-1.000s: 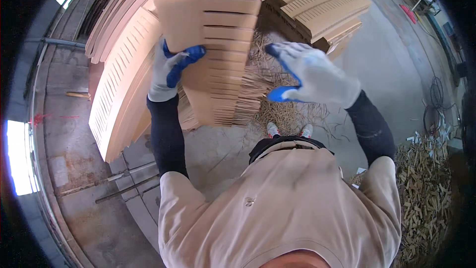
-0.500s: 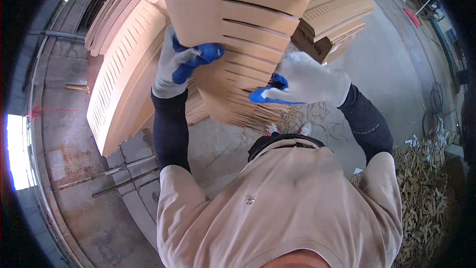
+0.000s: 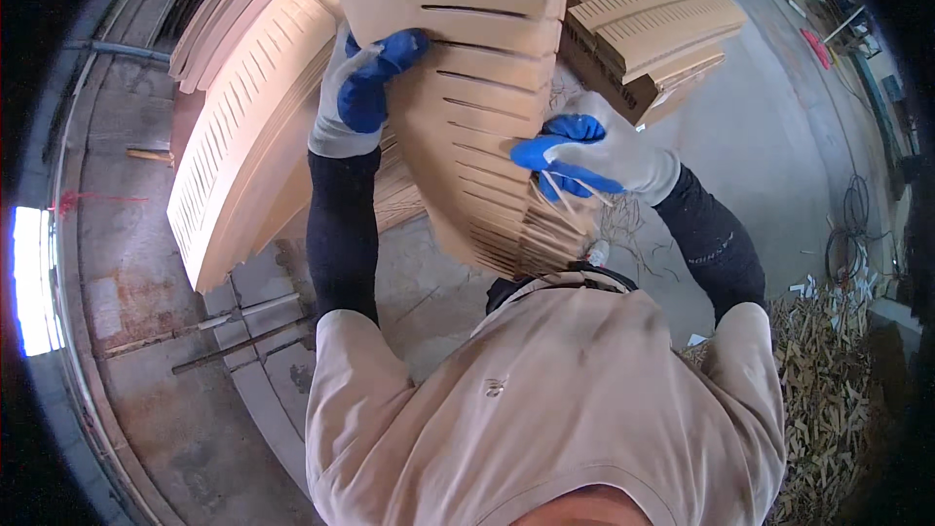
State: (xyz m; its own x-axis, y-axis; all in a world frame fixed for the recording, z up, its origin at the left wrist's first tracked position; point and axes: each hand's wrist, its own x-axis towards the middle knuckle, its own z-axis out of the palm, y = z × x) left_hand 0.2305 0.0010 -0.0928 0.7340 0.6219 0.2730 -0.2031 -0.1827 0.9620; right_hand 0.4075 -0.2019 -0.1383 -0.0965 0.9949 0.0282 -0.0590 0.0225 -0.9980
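Observation:
A slotted brown cardboard sheet (image 3: 477, 29) stretches from the top of the view down toward my waist, with a row of parallel slits along its right side. My left hand (image 3: 365, 88), in a white glove with blue coating, is closed on its left edge, the thumb lying over the face. At the sheet's lower right edge my right hand (image 3: 604, 151), gloved alike, has its fingers closed on thin cardboard strips (image 3: 560, 193) that poke out below them. More narrow strips fringe the sheet's lower end near my belt.
To the left leans a stack of slotted cardboard sheets (image 3: 239, 112). Another cardboard stack (image 3: 667, 24) sits at the far right over a dark brown box (image 3: 609, 78). Cardboard scraps (image 3: 828, 380) form a heap at lower right. A black cable (image 3: 852, 224) lies coiled on the floor.
The sheet has tilted, its lower end coming nearer my waist. My right hand has moved slightly right and down, its fingers curling, and thin strips now show in them.

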